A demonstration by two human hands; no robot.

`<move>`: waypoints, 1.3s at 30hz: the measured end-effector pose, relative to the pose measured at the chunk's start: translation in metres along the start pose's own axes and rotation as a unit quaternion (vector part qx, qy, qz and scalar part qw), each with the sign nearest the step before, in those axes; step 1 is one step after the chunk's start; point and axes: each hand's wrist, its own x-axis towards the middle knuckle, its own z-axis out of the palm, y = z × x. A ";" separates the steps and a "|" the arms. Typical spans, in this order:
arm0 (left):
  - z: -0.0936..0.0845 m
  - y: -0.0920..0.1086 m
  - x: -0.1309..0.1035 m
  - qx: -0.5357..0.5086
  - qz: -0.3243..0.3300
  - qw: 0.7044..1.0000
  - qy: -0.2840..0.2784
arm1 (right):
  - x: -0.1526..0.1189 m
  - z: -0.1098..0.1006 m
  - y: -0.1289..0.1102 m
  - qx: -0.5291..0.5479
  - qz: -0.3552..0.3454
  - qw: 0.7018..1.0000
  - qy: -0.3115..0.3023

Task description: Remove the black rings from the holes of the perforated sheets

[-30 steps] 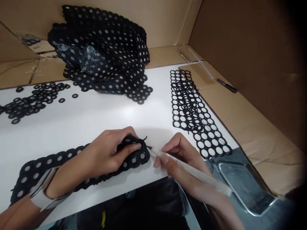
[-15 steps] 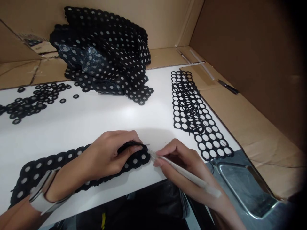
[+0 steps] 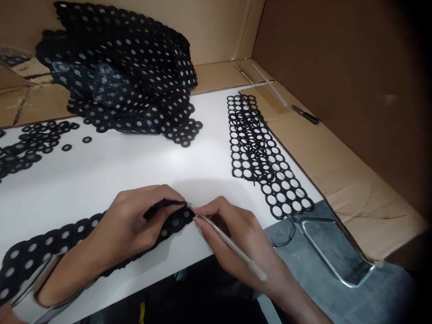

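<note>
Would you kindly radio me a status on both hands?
Left hand pinching dotted black strip near one end. Right hand gripping slender pale tool, tip at strip. Loose discs well away.

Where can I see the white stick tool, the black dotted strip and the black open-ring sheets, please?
White stick tool [image 3: 233,245], head view: middle of its shaft.
Black dotted strip [image 3: 56,242], head view: its uncovered left part.
Black open-ring sheets [image 3: 250,140], head view: dense middle, where rings overlap.
</note>
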 end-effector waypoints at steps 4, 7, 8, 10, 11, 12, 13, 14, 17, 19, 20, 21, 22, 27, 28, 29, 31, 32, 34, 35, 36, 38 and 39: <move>0.000 -0.002 0.003 -0.005 -0.045 0.999 -0.003 | -0.003 -0.025 0.006 0.130 0.048 0.990 0.014; -0.002 -0.002 0.005 -0.034 -0.033 0.998 -0.035 | 0.004 -0.027 0.005 0.078 0.030 0.996 0.029; -0.004 -0.002 0.006 -0.048 -0.032 0.997 -0.042 | 0.008 -0.024 0.003 0.048 0.013 0.999 0.017; -0.008 0.002 0.008 -0.073 -0.045 0.995 -0.049 | 0.017 -0.018 -0.004 0.003 -0.027 0.999 -0.022; -0.010 0.004 0.009 -0.082 -0.058 0.993 -0.056 | 0.021 -0.015 -0.008 -0.006 -0.039 0.998 -0.046; -0.012 0.007 0.010 -0.090 -0.073 0.991 -0.066 | 0.024 -0.013 -0.012 -0.011 -0.042 0.997 -0.070; -0.014 0.009 0.011 -0.096 -0.090 0.988 -0.074 | 0.026 -0.012 -0.016 -0.015 -0.039 0.995 -0.090; -0.016 0.010 0.013 -0.102 -0.104 0.986 -0.078 | 0.027 -0.011 -0.018 -0.023 -0.035 0.993 -0.106; -0.018 0.010 0.015 -0.120 -0.107 0.985 -0.067 | 0.025 -0.010 -0.019 -0.061 -0.051 0.990 -0.112; -0.019 0.007 0.016 -0.119 -0.081 0.988 -0.054 | 0.024 -0.008 -0.017 -0.079 -0.070 0.990 -0.099; -0.020 0.007 0.016 -0.104 -0.067 0.991 -0.051 | 0.024 -0.006 -0.016 -0.080 -0.075 0.990 -0.094; -0.021 0.006 0.015 -0.077 -0.054 0.995 -0.043 | 0.024 -0.005 -0.015 -0.075 -0.079 0.990 -0.092; -0.021 0.007 0.012 -0.038 -0.042 0.998 -0.021 | 0.025 -0.004 -0.014 -0.067 -0.081 0.990 -0.092; -0.016 0.025 -0.015 0.169 -0.007 0.971 0.171 | 0.029 0.006 -0.018 -0.027 -0.095 0.991 -0.085; -0.014 0.030 -0.022 0.175 -0.012 0.971 0.160 | 0.029 0.009 -0.018 -0.018 -0.098 0.991 -0.089; -0.010 0.034 -0.028 0.167 -0.022 0.977 0.132 | 0.029 0.012 -0.019 -0.007 -0.103 0.990 -0.094; -0.005 0.041 -0.037 0.126 -0.058 0.988 0.066 | 0.029 0.018 -0.019 0.007 -0.116 0.988 -0.104; -0.003 0.044 -0.040 0.099 -0.079 0.991 0.043 | 0.029 0.021 -0.019 0.008 -0.123 0.987 -0.106; -0.002 0.047 -0.043 0.030 -0.121 0.992 0.012 | 0.029 0.025 -0.018 0.003 -0.135 0.985 -0.109; -0.003 0.047 -0.043 -0.010 -0.141 0.990 -0.003 | 0.028 0.025 -0.018 0.002 -0.138 0.984 -0.113; -0.005 0.046 -0.043 -0.051 -0.160 0.986 -0.016 | 0.028 0.026 -0.018 0.003 -0.140 0.983 -0.119; -0.010 0.043 -0.042 -0.122 -0.184 0.975 -0.036 | 0.028 0.024 -0.018 0.012 -0.138 0.982 -0.128; -0.013 0.041 -0.041 -0.147 -0.188 0.970 -0.040 | 0.029 0.022 -0.018 0.017 -0.133 0.982 -0.131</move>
